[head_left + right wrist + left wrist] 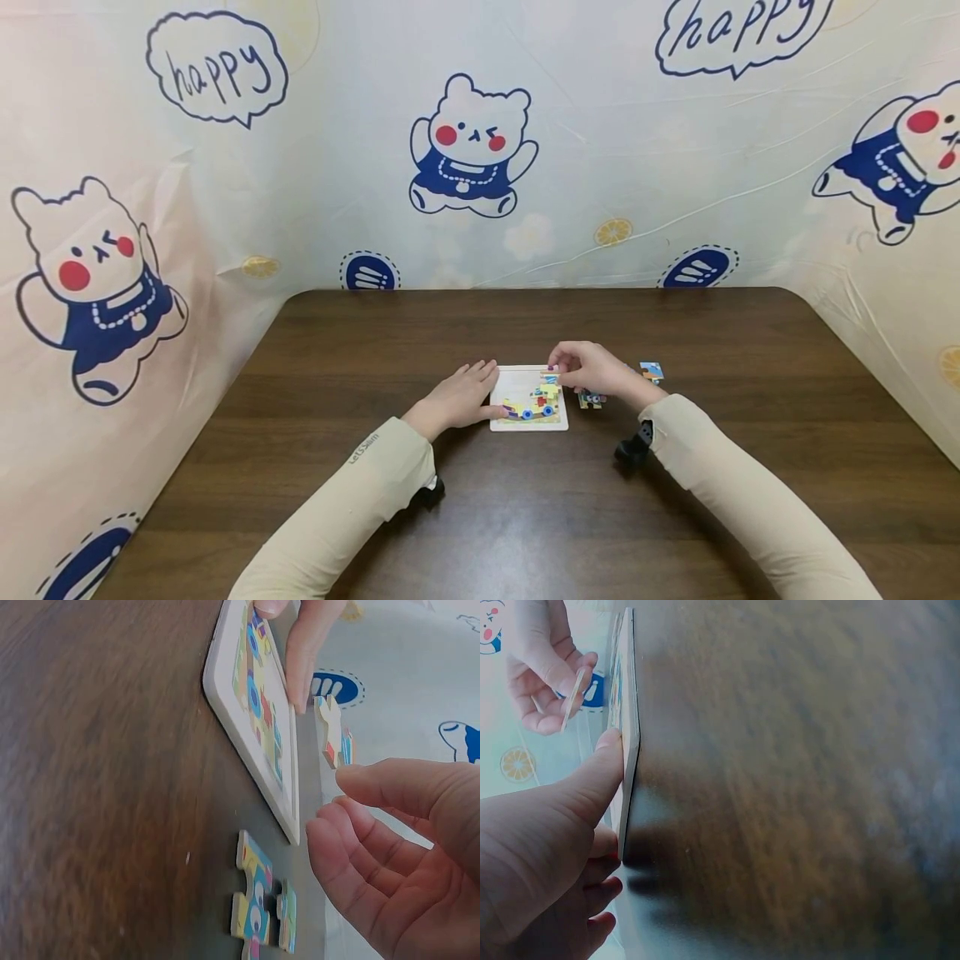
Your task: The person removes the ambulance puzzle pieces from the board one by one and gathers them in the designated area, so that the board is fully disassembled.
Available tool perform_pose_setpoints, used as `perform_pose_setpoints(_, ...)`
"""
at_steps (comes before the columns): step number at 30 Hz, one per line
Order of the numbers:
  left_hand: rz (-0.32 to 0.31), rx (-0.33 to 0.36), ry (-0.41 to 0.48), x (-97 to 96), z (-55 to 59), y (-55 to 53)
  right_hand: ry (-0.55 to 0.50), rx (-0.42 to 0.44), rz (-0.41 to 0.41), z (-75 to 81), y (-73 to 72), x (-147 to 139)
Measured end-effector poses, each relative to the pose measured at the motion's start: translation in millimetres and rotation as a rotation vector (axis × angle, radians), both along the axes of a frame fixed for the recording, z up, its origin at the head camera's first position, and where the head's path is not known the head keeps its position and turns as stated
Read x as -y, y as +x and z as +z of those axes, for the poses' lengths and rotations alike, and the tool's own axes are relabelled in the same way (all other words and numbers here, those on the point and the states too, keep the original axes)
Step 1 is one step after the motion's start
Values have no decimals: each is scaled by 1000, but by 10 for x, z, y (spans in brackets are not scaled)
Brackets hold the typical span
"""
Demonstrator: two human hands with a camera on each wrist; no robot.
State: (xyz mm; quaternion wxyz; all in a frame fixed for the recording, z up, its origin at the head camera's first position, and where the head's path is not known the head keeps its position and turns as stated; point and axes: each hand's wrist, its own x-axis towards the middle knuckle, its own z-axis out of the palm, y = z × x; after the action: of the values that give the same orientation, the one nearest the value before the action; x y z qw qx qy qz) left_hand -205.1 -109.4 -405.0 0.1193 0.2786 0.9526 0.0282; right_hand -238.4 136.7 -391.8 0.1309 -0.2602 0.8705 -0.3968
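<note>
A white-framed jigsaw puzzle board [528,428] lies on the table, partly filled along its lower and right sides with colourful pieces that show blue wheels. My left hand [459,400] rests at the board's left edge, fingers extended and thumb on the frame's lower left part. Over the board's upper right corner is my right hand [596,367]. It pinches a puzzle piece [330,731] between thumb and fingers, raised above the board. The piece's thin edge [573,697] shows in the left wrist view.
Loose puzzle pieces [591,400] lie right of the board, partly under my right hand; another piece [651,372] is farther right. The brown wooden table [480,517] meets a patterned curtain [585,167] behind it.
</note>
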Motion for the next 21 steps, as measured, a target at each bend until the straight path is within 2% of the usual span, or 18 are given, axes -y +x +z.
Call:
perform_pose_setpoints(15,-8,-2,12,3,-2,9,-5,-17,-37,21,21,-254)
perform_pose_setpoints(21,-5,-2,11,2,-9,1,9,-49,-41,27,39,-395)
